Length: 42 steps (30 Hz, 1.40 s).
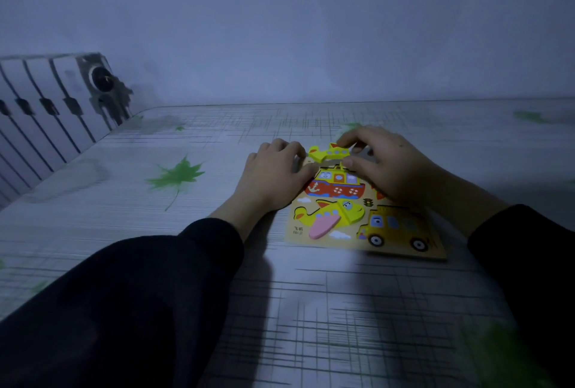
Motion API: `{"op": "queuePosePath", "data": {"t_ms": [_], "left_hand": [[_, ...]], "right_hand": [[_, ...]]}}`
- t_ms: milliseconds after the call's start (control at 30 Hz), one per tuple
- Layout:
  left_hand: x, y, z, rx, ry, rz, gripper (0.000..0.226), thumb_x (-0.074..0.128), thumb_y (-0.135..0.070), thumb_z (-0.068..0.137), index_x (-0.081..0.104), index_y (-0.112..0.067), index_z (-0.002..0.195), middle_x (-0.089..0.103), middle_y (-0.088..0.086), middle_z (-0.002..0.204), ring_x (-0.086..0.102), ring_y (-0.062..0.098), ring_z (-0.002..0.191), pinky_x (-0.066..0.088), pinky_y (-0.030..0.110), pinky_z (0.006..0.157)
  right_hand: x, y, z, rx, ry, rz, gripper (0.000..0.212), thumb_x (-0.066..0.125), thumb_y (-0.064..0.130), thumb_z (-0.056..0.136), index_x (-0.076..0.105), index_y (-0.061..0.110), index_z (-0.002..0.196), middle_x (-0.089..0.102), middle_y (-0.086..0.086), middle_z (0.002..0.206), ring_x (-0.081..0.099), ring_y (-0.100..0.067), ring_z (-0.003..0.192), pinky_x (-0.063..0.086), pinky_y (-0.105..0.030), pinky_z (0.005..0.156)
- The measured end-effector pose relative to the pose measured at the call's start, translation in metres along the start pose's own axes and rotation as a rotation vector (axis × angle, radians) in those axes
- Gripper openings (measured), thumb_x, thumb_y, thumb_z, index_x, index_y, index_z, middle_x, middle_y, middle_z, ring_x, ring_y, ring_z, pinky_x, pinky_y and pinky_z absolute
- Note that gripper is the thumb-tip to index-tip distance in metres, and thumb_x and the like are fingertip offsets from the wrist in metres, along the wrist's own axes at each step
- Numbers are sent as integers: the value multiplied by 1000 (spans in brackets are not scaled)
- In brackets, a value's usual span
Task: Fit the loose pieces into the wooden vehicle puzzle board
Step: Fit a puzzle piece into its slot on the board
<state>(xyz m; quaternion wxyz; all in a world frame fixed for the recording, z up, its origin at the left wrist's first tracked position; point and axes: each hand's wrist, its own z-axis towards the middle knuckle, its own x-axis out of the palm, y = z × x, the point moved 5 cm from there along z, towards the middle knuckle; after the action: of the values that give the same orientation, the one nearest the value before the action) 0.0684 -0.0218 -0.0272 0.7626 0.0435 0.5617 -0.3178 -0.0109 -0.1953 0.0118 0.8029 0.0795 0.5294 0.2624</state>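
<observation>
The wooden puzzle board (pixel 401 252) lies flat on the table, right of centre. Set into it are a red ship piece (pixel 334 185), a yellow airplane with a pink wing (pixel 329 215) and a yellow bus (pixel 395 227). My right hand (pixel 384 163) pinches a small yellow vehicle piece (pixel 329 152) between thumb and fingers over the board's far left corner, slightly tilted. My left hand (pixel 275 171) rests on the board's left far edge, fingers curled against it and touching the piece's left end. The right hand hides the far right part of the board.
The table (pixel 155 201) has a grey cloth with a line grid and green leaf prints. A white radiator (pixel 46 101) stands at the far left against the wall. Dark sleeves cover both forearms in the foreground.
</observation>
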Motion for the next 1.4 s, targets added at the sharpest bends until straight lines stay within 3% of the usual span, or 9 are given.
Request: {"op": "queuePosePath", "data": {"t_ms": [100,200,433,567,700,800,1400], "left_hand": [[0,-1,0,7,-10,-2,40,50,-56,87,59,-27,114,57,4,121,48,28,114,32,39,87],[0,0,0,16,9,6,36,52,-49,89,59,-29,118,55,5,126,46,29,118,31,39,88],[0,1,0,24,9,-6,44,45,-59,88,61,-31,118,55,4,125,46,28,118,28,38,86],[2,1,0,5,6,-2,44,46,-60,87,61,-32,116,55,2,123,46,26,118,27,37,85],[3,2,1,0,-7,-2,44,44,-62,85,62,-33,113,56,0,122,46,25,117,27,37,85],[4,2,2,1,-3,4,45,43,-62,85,63,-33,113,57,1,121,47,26,116,30,39,87],[2,1,0,1,-9,-10,44,45,-61,87,63,-31,115,57,2,123,48,26,116,32,40,91]], "right_hand": [[0,11,-7,-37,25,-19,26,62,26,88,58,21,113,59,0,108,48,-6,93,32,-14,71],[-2,22,-16,-79,54,-21,29,65,23,86,59,18,113,61,-1,109,48,-7,94,30,-2,75],[0,42,-36,-142,115,9,32,69,24,83,60,21,113,59,5,103,50,-11,96,34,-21,77],[2,52,-46,-184,147,5,33,67,29,82,59,21,113,63,-1,104,50,-12,95,35,-22,80],[6,56,-51,-223,188,-11,33,69,21,82,61,12,113,64,-8,111,49,-14,102,33,-23,86],[7,54,-52,-194,190,-26,32,68,22,85,59,14,115,63,-8,115,51,-22,107,35,-31,94],[11,55,-54,-150,207,-70,39,67,24,85,57,15,121,62,-9,122,51,-24,112,36,-35,95]]}}
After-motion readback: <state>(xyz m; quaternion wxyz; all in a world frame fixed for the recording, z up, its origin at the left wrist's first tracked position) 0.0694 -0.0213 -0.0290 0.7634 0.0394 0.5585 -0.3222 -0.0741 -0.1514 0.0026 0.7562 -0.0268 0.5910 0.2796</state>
